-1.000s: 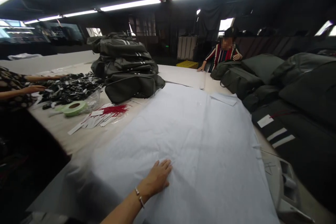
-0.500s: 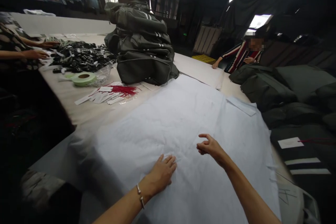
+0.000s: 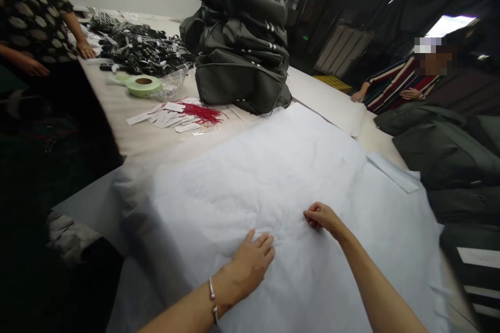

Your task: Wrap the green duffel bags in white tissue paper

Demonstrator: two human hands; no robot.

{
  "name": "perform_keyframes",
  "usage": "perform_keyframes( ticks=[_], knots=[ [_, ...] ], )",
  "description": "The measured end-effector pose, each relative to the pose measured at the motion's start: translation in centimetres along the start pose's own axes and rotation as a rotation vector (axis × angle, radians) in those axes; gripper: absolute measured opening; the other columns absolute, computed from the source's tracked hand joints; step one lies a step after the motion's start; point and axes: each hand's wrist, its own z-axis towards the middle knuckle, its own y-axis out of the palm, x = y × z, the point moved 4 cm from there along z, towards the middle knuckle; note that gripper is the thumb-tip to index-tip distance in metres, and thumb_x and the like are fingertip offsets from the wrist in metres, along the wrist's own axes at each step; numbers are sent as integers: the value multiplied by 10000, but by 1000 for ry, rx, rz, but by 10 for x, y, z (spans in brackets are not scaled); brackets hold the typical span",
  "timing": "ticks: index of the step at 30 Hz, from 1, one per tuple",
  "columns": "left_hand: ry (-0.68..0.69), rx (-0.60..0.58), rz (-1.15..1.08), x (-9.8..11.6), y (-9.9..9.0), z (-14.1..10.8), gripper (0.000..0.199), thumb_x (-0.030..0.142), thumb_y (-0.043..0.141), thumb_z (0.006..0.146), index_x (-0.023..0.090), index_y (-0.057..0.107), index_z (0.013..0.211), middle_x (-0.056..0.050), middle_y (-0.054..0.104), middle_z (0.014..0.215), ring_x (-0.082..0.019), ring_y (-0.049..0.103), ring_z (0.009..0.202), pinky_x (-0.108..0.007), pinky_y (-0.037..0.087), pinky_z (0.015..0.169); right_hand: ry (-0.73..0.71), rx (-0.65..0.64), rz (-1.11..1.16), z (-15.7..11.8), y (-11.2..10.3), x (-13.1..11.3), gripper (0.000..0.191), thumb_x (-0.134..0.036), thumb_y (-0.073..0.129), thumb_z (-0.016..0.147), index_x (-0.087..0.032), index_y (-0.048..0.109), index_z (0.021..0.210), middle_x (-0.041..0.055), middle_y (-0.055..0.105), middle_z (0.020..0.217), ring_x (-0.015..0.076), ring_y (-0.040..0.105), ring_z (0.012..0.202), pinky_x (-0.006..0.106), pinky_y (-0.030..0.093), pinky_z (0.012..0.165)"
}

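Thin white sheets (image 3: pixel 297 151) lie spread over the near part of the table, creased between my hands and hanging over the left edge. My left hand (image 3: pixel 252 263) lies flat on the top sheet, fingers spread, with a metal bracelet at the wrist. To its right, my right hand (image 3: pixel 321 217) is closed in a pinch at the sheet's surface. Whether its fingertips hold a fold of the sheet is too small to tell. A folded white strip (image 3: pixel 392 173) rests on the sheets at the right.
Dark bags (image 3: pixel 242 80) stand piled at the back; more dark bags (image 3: pixel 441 151) lie along the right. White tags with red strings (image 3: pixel 175 114), a pale green tape roll (image 3: pixel 144 85) and black straps (image 3: pixel 144 47) lie at left. One person (image 3: pixel 35 15) stands left, another (image 3: pixel 406 83) back right.
My right hand has gone from a loose, pointing shape above the sheet to a closed pinch. My left hand stays flat. The view has shifted, and the person at left has drawn back from the straps.
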Motion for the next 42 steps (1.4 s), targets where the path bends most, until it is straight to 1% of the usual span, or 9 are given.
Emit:
perform_keyframes(
  ticks=[6, 12, 16, 19, 21, 23, 26, 30, 42],
  knots=[
    [8, 31, 46, -5, 12, 3, 469, 242, 487, 930, 172, 437, 1391, -138, 377, 1524, -280, 323, 1412, -562, 232, 1146, 125, 76, -253, 13, -1, 10, 284, -371, 707, 698, -224, 472, 633, 30, 659, 575, 166, 606, 499, 253, 406, 458],
    [-11, -6, 49, -6, 10, 2, 553, 255, 611, 875, 202, 440, 1398, -131, 360, 1535, -288, 318, 1417, -550, 208, 1161, 143, 213, -467, -4, -15, 11, 427, -613, 709, 673, -211, 574, 625, 85, 639, 547, 276, 654, 629, 361, 472, 609],
    [-24, -3, 43, 0, -5, -2, 718, 387, 705, 840, 244, 364, 1455, -125, 314, 1558, -309, 306, 1423, -539, 240, 1155, 75, 433, -444, -26, -23, 19, 551, -697, 419, 846, -207, 646, 954, 138, 718, 899, 295, 670, 867, 399, 505, 761],
    [-57, 54, 56, -2, -28, 2, 799, 473, 696, 846, 268, 282, 1497, -126, 221, 1591, -327, 295, 1427, -503, 338, 1109, -40, 589, -446, -29, -31, 24, 633, -557, 213, 943, -152, 487, 1344, 167, 511, 1403, 287, 471, 1291, 437, 385, 1049],
    [-47, 129, 107, -9, -44, 12, 757, 472, 655, 882, 275, 269, 1503, -114, 199, 1599, -311, 273, 1439, -499, 306, 1131, -103, 621, -472, -20, -33, 29, 682, -527, 206, 945, -109, 339, 1467, 138, 280, 1566, 272, 214, 1450, 482, 187, 1172],
    [-27, 204, 172, -22, -55, 27, 719, 493, 599, 915, 278, 255, 1508, -95, 188, 1604, -287, 203, 1465, -527, 184, 1179, -128, 609, -500, -5, -32, 36, 733, -554, 207, 936, -94, 277, 1502, 114, 171, 1602, 278, 87, 1478, 536, 66, 1186],
    [-41, 214, 232, -49, -57, 51, 743, 602, 518, 917, 275, 229, 1519, -87, 159, 1609, -273, 95, 1488, -564, 35, 1189, -158, 558, -533, 18, -24, 47, 774, -583, 231, 919, -80, 272, 1506, 112, 181, 1598, 279, 82, 1479, 542, 29, 1186],
    [-59, 116, 232, -74, -43, 77, 805, 714, 414, 896, 265, 203, 1530, -108, 153, 1607, -280, 76, 1489, -572, -1, 1180, -188, 541, -615, 36, -20, 60, 789, -601, 220, 920, -89, 239, 1519, 95, 167, 1603, 267, 58, 1482, 536, 10, 1188],
    [-78, 108, 269, -68, -55, 171, 849, 741, 400, 882, 195, 253, 1515, -151, 179, 1597, -326, 123, 1477, -627, 97, 1157, -132, 600, -631, 95, -90, 45, 844, -648, 158, 922, -48, 236, 1511, 122, 164, 1601, 305, 74, 1476, 573, 50, 1184]
  ],
)
